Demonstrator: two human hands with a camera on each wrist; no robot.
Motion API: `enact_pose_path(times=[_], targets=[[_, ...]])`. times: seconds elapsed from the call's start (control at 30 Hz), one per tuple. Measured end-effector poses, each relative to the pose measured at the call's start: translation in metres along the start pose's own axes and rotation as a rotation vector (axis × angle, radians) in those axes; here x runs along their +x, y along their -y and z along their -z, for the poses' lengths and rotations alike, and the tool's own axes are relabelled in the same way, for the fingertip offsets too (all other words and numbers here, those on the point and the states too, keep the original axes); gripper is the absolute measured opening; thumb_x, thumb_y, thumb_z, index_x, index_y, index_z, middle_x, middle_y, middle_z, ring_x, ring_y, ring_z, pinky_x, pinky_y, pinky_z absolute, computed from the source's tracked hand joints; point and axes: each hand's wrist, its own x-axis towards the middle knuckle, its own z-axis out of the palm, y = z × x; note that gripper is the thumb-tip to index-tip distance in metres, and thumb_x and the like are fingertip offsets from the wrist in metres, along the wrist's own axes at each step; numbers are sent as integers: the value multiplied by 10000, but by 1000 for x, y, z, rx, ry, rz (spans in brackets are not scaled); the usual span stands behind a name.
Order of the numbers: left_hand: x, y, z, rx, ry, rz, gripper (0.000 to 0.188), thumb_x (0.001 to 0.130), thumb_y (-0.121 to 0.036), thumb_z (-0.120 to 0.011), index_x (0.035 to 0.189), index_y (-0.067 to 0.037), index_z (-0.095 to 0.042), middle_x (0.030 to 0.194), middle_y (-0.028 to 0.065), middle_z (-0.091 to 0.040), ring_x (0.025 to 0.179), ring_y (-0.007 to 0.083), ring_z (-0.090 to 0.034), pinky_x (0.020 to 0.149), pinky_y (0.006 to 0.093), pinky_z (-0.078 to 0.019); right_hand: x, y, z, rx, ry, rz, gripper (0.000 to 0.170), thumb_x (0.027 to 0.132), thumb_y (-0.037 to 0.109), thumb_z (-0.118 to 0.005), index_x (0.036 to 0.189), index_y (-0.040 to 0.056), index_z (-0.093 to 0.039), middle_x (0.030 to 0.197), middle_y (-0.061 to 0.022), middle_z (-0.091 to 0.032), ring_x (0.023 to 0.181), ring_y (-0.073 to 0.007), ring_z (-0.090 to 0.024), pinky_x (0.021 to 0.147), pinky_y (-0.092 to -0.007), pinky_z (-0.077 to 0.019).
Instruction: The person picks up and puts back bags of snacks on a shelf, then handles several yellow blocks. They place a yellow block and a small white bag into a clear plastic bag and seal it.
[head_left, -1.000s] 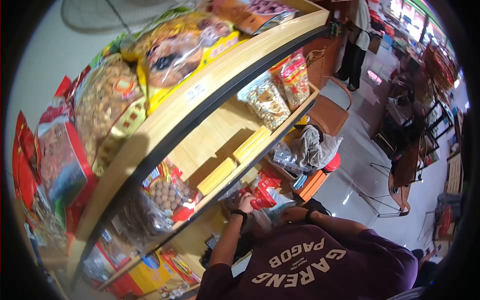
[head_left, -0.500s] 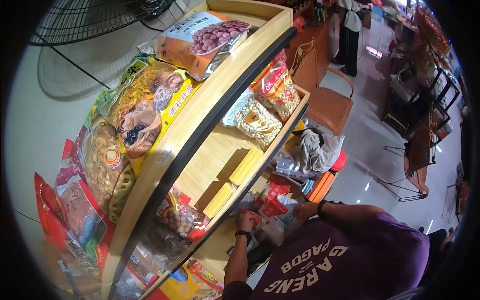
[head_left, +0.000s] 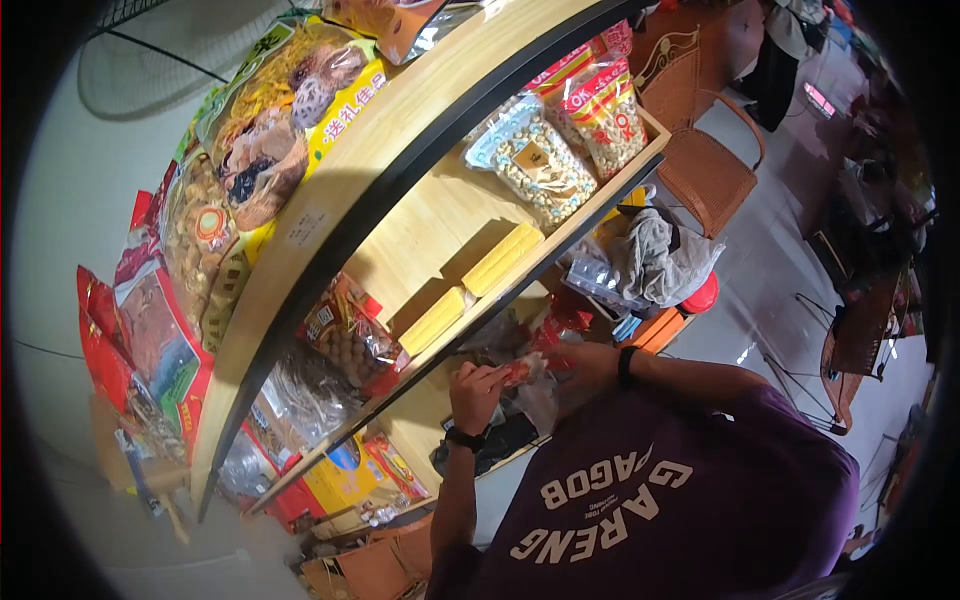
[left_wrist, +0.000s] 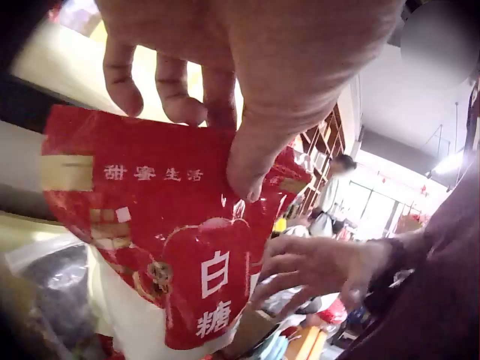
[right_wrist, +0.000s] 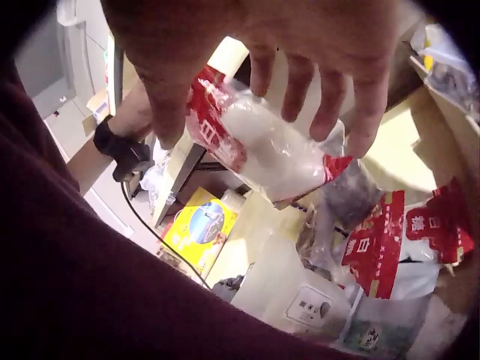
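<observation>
My left hand (head_left: 478, 392) pinches the top of a sugar bag (left_wrist: 202, 232), thumb on the front and fingers behind. The bag has a red printed front with white lettering and a see-through part filled with white sugar. It hangs tilted in front of my body, close over the lower shelf. My right hand (left_wrist: 315, 268) reaches to the bag's other side with fingers spread; in the right wrist view its straight fingers (right_wrist: 328, 105) overlap the bag. Below lie two more red sugar bags (right_wrist: 375, 251) and a pale pouch (right_wrist: 304, 300).
The shelf above holds bagged snacks (head_left: 535, 170), yellow blocks (head_left: 502, 258) and a bag of round brown nuts (head_left: 345, 335). Large dried-food packs (head_left: 265, 160) lie on the top. A wicker chair (head_left: 705, 170) and a heap of plastic bags (head_left: 655, 265) stand to the right.
My left hand has lifted a sugar bag from among the others on the lower shelf and brought it nearer my body. My right hand has moved over beside it. The head view has shifted.
</observation>
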Motion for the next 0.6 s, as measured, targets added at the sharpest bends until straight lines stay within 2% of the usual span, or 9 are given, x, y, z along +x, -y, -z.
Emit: enact_pose_path(times=[0.1,0.2,0.27,0.3,0.37,0.4,0.5,0.57,0.6], targets=[[13,-34,18,-88,-50,-25,183,778,-65,-818,960,-86,-818,819,28,-717,803,233,-612,742,355,-500,10,-1,6,13,-15,128,840,763,395,-868,1463,167,-462,1384,-149,-593,1235,-359,-610,1012,-434,-508],[24,-60,26,-188,-74,-42,198,763,-36,-820,956,-80,-813,820,30,-714,824,228,-624,738,363,-500,15,4,18,60,-81,163,813,729,348,-894,1420,153,-513,1325,-162,-638,1180,-350,-646,992,-431,-521],[28,-69,27,-251,-71,-6,178,763,-48,-821,936,-86,-807,818,9,-709,845,214,-631,754,370,-487,13,13,31,87,-13,181,745,732,335,-888,1369,131,-558,1252,-172,-674,1105,-347,-677,959,-428,-538],[30,-70,26,-286,-80,4,183,774,-24,-818,951,-66,-801,838,36,-712,841,216,-632,739,366,-497,11,17,34,103,22,189,712,734,328,-885,1343,120,-580,1216,-177,-693,1068,-345,-693,943,-426,-547],[36,-71,24,-354,-97,18,192,797,23,-811,982,-25,-789,877,89,-719,833,221,-634,709,357,-517,7,23,34,167,-81,223,617,744,309,-872,1270,97,-629,1128,-171,-722,1002,-324,-718,908,-416,-561],[37,-71,22,-354,-178,52,230,799,6,-822,1020,-18,-762,914,89,-704,850,217,-627,730,350,-514,5,25,35,198,-136,240,570,749,299,-866,1233,86,-653,1084,-169,-737,969,-313,-731,890,-410,-569],[42,-74,13,-317,-432,177,364,796,-50,-859,1105,-10,-670,999,82,-641,890,202,-594,791,326,-494,-3,24,45,281,23,3,511,762,290,-858,1189,72,-683,1071,-147,-752,968,-288,-740,883,-387,-574],[45,-76,9,-234,-618,289,457,784,-92,-887,1125,-19,-593,1025,68,-576,902,192,-556,825,308,-470,-8,14,37,377,-89,20,500,764,287,-866,1178,67,-691,1057,-133,-760,963,-257,-744,881,-375,-571],[40,-70,2,-292,-613,330,467,793,-160,-901,1036,-41,-520,964,45,-514,851,172,-495,801,316,-456,-8,10,33,422,-146,29,495,765,285,-870,1172,65,-695,1050,-126,-763,960,-241,-746,880,-368,-570]])
